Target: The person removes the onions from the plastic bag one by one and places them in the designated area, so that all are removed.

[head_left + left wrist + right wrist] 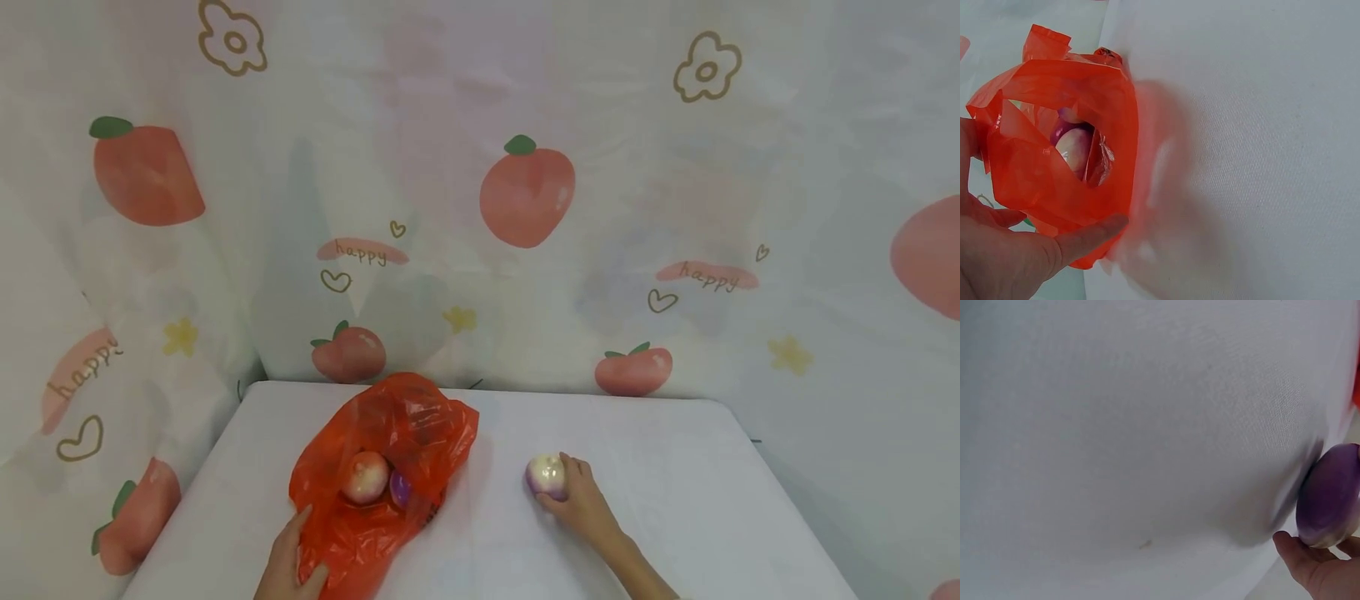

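On the left of the table, a red plastic bag [420, 417] gapes toward me. My left hand [288, 558] holds its near-left edge; in the left wrist view, the fingers of the left hand [1010, 250] lie on both sides of the opening. Inside the bag show a pinkish-white round vegetable [366, 477] and a purple one [401, 490], partly covered by plastic. To the right of the bag, my right hand [585, 504] grips a round purple-and-white vegetable [545, 477] close over the table, its purple side [1329, 494] showing in the right wrist view.
A white cloth covers the table [675, 475]. Behind and on the left hangs a pale curtain [450, 108] printed with peaches, flowers and hearts; its lower edge meets the table's back edge.
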The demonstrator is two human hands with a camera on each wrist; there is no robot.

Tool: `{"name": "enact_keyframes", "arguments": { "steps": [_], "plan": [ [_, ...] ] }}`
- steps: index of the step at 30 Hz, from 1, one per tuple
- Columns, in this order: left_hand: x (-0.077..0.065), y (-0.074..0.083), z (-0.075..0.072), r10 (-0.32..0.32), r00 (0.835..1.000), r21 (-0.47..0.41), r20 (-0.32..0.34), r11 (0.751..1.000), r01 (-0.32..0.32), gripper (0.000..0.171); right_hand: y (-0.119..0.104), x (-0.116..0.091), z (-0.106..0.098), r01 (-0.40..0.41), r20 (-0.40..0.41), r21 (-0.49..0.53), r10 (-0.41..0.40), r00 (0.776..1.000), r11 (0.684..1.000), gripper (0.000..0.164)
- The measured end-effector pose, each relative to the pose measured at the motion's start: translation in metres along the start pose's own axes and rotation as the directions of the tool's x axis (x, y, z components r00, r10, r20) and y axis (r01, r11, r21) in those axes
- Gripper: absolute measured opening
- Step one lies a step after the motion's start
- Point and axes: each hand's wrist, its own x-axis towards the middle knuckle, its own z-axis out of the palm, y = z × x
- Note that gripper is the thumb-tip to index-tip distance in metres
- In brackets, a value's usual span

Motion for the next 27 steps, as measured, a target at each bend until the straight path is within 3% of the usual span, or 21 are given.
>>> {"name": "enact_keyframes", "arguments": {
  "steps": [7, 12, 17, 22, 27],
  "plan": [
    [0.001, 0.0, -0.001, 0.024, 1.0, 0.069, -0.007, 0.997, -0.024, 0.078, 0.002, -0.001, -0.001, 0.026, 0.01, 0.004, -0.026, 1.0, 1.0, 0.082],
    [0.001, -0.004, -0.001, 0.036, 0.999, 0.06, 0.001, 0.998, -0.036, 0.078, 0.001, -0.004, -0.002, 0.042, 0.003, -0.001, -0.042, 0.999, 0.999, 0.083],
    [0.002, -0.007, -0.002, 0.055, 0.998, 0.038, 0.004, 0.998, -0.056, 0.078, 0.0, -0.001, -0.003, 0.068, -0.119, -0.005, -0.068, 0.991, 0.998, 0.082],
    [0.004, -0.004, -0.001, 0.036, 0.999, 0.012, 0.02, 0.999, -0.037, 0.079, -0.009, 0.005, -0.006, 0.142, -0.271, -0.014, -0.14, 0.952, 0.99, 0.075],
    [0.006, -0.002, 0.0, 0.004, 1.0, 0.022, 0.029, 1.0, -0.004, 0.079, -0.025, 0.009, -0.009, 0.16, -0.295, 0.038, -0.142, 0.945, 0.986, 0.072]
  ]
}}
